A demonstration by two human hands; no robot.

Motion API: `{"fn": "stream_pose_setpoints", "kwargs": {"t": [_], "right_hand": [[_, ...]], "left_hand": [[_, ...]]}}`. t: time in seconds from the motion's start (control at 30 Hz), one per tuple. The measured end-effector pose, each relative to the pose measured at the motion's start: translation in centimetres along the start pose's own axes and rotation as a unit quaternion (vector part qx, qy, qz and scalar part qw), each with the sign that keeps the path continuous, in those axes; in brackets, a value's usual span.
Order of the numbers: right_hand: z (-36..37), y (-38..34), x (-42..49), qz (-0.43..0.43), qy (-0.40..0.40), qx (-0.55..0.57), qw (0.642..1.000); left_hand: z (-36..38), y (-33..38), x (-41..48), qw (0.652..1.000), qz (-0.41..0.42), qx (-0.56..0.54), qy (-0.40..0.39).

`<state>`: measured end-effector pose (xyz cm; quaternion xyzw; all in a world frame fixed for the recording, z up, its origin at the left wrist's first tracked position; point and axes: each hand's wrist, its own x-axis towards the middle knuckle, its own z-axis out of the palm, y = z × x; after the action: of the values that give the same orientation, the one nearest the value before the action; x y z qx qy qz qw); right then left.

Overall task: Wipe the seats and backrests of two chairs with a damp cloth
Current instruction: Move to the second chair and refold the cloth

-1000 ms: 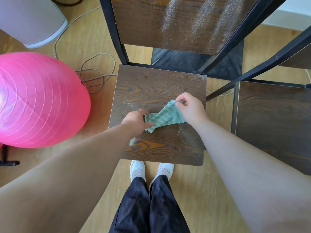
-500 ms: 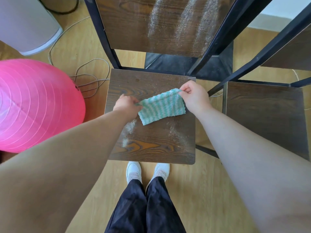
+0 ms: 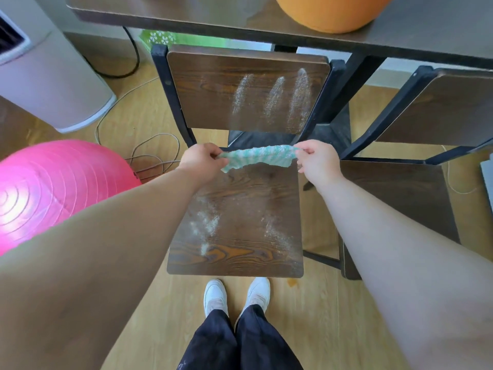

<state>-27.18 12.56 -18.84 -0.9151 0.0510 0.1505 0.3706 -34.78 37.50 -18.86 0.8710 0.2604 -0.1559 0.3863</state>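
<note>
I see my left hand (image 3: 202, 160) and right hand (image 3: 317, 161) stretching the cloth (image 3: 258, 157) between them, each pinching one end with curled fingers and thumb. The cloth is green and white, pulled into a taut band that hangs in the air above the back edge of the seat (image 3: 240, 222), just in front of the gap under the backrest (image 3: 245, 92); I cannot tell whether its lower edge touches the wood. The seat carries pale dusty smears at its left and right front areas, and the backrest shows three pale streaks side by side. A second chair (image 3: 400, 198) stands just to the right, its backrest (image 3: 448, 110) also dark wood. Both chairs face away from the counter (image 3: 213, 14), where an orange ball (image 3: 333, 12) sits. On the floor at left lie a pink ball (image 3: 53, 188) and a looped cable (image 3: 154, 153). My white shoes (image 3: 236, 296) stand just before the seat's front edge.
</note>
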Motion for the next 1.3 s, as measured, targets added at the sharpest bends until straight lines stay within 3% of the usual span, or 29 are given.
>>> {"fn": "stream_pose_setpoints", "kwargs": {"t": [0.23,0.43,0.7,1.0,1.3], "right_hand": [[0.6,0.6,-2.2,0.034,-0.038,0.020,0.999],[4.7,6.9,-6.3,0.118,-0.122,0.006,0.985],[8.5,13.9,-10.6,0.214,-0.205,0.077,0.952],[9.4,14.5,-12.1,0.181,-0.238,0.001,0.954],[10.1,13.5,-8.7,0.178,-0.127,0.040,0.975]], "left_hand": [[-0.2,-1.6,-1.5,1.000,0.002,0.011,-0.028],[4.9,-8.0,-4.4,0.990,-0.004,0.101,-0.098],[10.4,-14.6,-7.1,0.981,-0.055,0.102,-0.156],[11.1,-16.2,-7.7,0.979,-0.060,0.098,-0.171],[9.7,-14.4,-4.1,0.991,-0.072,0.033,-0.112]]}}
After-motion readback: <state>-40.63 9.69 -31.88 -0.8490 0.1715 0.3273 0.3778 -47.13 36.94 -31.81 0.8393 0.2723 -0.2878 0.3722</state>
